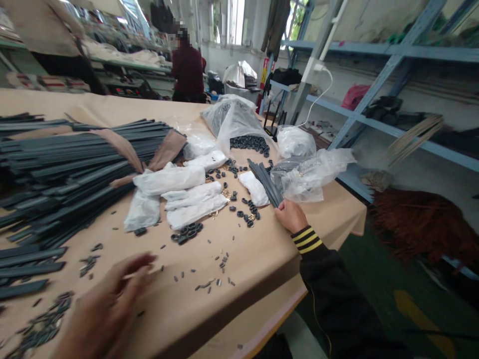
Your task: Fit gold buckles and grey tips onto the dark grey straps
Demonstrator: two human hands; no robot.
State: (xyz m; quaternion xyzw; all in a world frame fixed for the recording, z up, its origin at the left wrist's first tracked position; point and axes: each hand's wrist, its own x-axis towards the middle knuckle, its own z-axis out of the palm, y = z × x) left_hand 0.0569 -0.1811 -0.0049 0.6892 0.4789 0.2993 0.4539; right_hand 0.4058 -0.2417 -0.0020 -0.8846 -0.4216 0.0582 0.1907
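My right hand is closed around one end of a small bunch of dark grey strips at the table's right side. The strips point up and away, beside a white wrapped packet. Blurred by motion, my left hand hangs over the near left of the table, and I cannot make out its fingers or anything in them. Small dark loops and tiny dark bits lie scattered between the hands.
A large pile of dark strips covers the table's left. White wrapped bundles lie mid-table. Behind them, a plastic bag spills dark loops. Blue shelving stands right; a person in dark red is at the back.
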